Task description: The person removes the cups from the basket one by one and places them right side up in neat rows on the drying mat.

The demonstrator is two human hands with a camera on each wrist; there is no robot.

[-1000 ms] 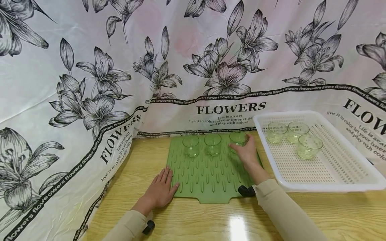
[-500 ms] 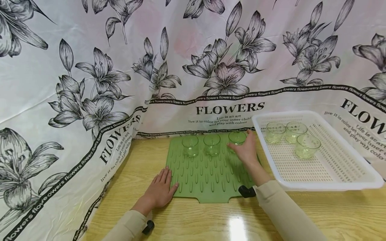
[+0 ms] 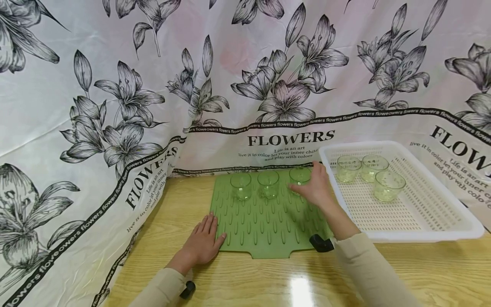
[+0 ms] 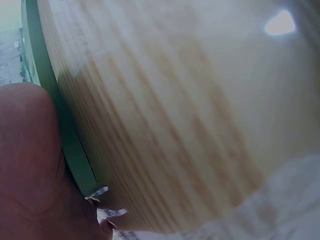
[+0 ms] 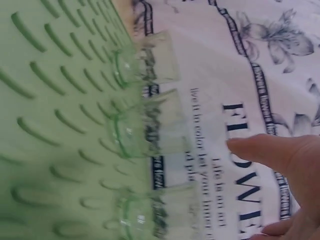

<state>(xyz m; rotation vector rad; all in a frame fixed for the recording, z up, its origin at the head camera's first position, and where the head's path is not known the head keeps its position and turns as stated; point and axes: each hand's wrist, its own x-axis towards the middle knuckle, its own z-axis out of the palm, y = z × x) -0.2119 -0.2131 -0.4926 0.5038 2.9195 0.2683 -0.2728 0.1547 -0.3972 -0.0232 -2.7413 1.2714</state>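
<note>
Draws the right hand (image 3: pixel 316 187) a little toward 3 o'clock since the earlier head frames, bringing the black wrist piece (image 3: pixel 321 244) along. Leaves the right-hand glass (image 3: pixel 300 177) where it was, at 1 o'clock on the green mat (image 3: pixel 245 230), in a row with the middle glass (image 3: pixel 268 185) at 12 and the left-hand glass (image 3: pixel 241 186) at 11. Has the right grip spread well apart, with hold of nothing. Rests the left hand (image 3: pixel 204 243) as before at the mat's 8 o'clock corner, fingers straight and grasping nothing, partly on the wooden desk (image 3: pixel 230 281).

Overlaps thumb and right-hand glass in the head view; in the right wrist view, shows a gap between the outstretched finger and the nearest glass. Shows the thickness of the mat's edge up close in the left wrist view. Shows only in the head view the white basket (image 3: pixel 418 236) at 3 o'clock from the mat, with three more glasses (image 3: pixel 389 187) toward its 10 o'clock.

Reads "FLOWERS" and "Life is an art live it in color let your inner child and play with colors" on the cloth (image 3: pixel 222 38), plus "flowers" repeated along a black stripe.
</note>
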